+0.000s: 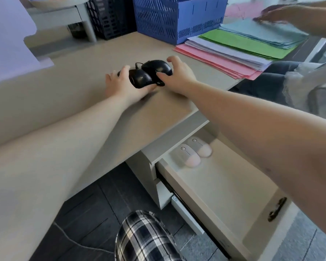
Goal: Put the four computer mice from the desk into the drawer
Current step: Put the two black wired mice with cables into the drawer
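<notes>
Two black wired mice sit side by side on the beige desk [68,95]. My left hand [120,85] wraps around the nearer black mouse [139,78], thumb under its front. My right hand [177,76] grips the farther black mouse [156,66], thumb on its near side and fingers over its right side. Both mice appear to rest on the desk surface. Below the desk edge the drawer [224,185] stands pulled open. Inside it, at the back left, lie two pale pink-and-white mice [190,157] [201,147] next to each other.
A blue mesh file basket [177,17] and a dark one [109,17] stand at the back of the desk. Stacked coloured paper [233,48] lies at the right, with another person's hand [290,16] on it. The drawer's dark handle [277,209] faces me. My plaid-clad knee [145,236] is below.
</notes>
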Demonstrator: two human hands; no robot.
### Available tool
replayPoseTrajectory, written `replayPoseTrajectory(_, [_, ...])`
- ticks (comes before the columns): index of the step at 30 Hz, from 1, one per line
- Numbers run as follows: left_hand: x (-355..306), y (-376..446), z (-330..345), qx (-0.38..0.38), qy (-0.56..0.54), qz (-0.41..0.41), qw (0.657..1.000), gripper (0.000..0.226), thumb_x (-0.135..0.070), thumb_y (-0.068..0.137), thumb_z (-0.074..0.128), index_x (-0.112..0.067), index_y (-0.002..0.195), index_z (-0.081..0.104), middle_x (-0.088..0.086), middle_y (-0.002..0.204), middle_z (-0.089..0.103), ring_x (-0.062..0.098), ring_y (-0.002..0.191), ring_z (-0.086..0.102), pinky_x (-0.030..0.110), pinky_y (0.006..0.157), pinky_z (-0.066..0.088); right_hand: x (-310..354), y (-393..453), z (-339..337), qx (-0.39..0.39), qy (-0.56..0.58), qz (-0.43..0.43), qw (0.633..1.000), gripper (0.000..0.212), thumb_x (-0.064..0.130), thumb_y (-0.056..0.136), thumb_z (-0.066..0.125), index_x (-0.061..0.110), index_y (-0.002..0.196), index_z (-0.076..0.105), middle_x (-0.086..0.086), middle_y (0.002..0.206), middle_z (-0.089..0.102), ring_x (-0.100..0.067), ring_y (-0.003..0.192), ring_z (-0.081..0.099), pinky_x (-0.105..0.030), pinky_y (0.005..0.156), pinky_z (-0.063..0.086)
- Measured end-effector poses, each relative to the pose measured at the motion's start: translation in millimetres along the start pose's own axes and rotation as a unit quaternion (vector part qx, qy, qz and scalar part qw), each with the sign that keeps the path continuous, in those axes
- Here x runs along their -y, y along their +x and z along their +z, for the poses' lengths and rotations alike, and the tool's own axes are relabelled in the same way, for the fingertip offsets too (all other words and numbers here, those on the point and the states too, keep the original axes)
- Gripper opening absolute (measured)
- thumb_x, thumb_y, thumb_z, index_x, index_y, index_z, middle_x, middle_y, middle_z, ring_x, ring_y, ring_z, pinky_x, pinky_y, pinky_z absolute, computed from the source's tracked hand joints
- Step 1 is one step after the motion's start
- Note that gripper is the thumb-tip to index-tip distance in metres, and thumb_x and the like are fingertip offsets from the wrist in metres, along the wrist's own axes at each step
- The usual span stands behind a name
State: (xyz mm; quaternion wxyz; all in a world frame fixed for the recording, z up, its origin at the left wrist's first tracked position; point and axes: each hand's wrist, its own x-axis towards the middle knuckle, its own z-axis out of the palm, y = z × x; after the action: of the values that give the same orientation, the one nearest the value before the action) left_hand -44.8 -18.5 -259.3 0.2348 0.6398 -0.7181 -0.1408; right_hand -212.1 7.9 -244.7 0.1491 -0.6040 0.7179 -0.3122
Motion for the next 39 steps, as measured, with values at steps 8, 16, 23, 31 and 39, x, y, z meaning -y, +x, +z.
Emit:
replayPoseTrajectory(8, [10,22,-5,0.057,-0.05,-0.003,0.997,0.116,-0.081,0.041,0.066,-0.029,0.14,0.033,0.005,0.141,0.044,0.026,0.13,0.042,0.042,0.108,0.037,13,32,18,0.03,0.008,0.006,0.999,0.068,0.039,0.081,0.065,0.02,0.14,0.036,-0.006,0.14,0.05,-0.026,0.127,0.049,-0.037,0.102,0.044])
replayPoseTrajectory(16, [0,21,-11,0.111,-0.034,0.031,0.993,0.102,-0.086,0.034,0.066,-0.048,0.126,0.044,0.001,0.136,0.044,0.026,0.127,0.045,0.042,0.107,0.039,12,20,12,-0.002,0.007,0.011,1.0,0.066,0.037,0.079,0.064,0.018,0.137,0.04,-0.006,0.136,0.055,-0.026,0.122,0.052,-0.036,0.099,0.046])
replayPoseTrajectory(23, [-4,12,-12,0.084,0.029,0.028,0.996,0.087,-0.071,0.048,0.07,-0.041,0.125,0.043,0.006,0.132,0.046,0.032,0.122,0.047,0.04,0.099,0.043,7,7,0,-0.041,0.044,0.039,0.997,0.059,0.031,0.083,0.063,0.013,0.136,0.042,-0.008,0.134,0.055,-0.026,0.121,0.053,-0.031,0.093,0.044])
replayPoseTrajectory(31, [-16,-5,-29,0.185,0.129,0.039,0.973,0.091,-0.071,0.051,0.062,-0.053,0.134,0.029,0.008,0.137,0.031,0.037,0.127,0.041,0.041,0.106,0.037,-5,-13,-17,-0.037,0.038,0.039,0.998,0.06,0.031,0.084,0.063,0.013,0.137,0.042,-0.009,0.136,0.054,-0.027,0.123,0.051,-0.032,0.096,0.043])
replayPoseTrajectory(39, [-40,-29,-29,0.171,0.136,0.063,0.974,0.064,-0.052,0.057,0.067,-0.039,0.117,0.049,0.003,0.111,0.037,0.029,0.098,0.05,0.031,0.085,0.042,-9,-31,-24,-0.033,0.042,0.031,0.998,0.06,0.031,0.083,0.065,0.012,0.136,0.045,-0.011,0.134,0.055,-0.029,0.123,0.051,-0.033,0.097,0.043])
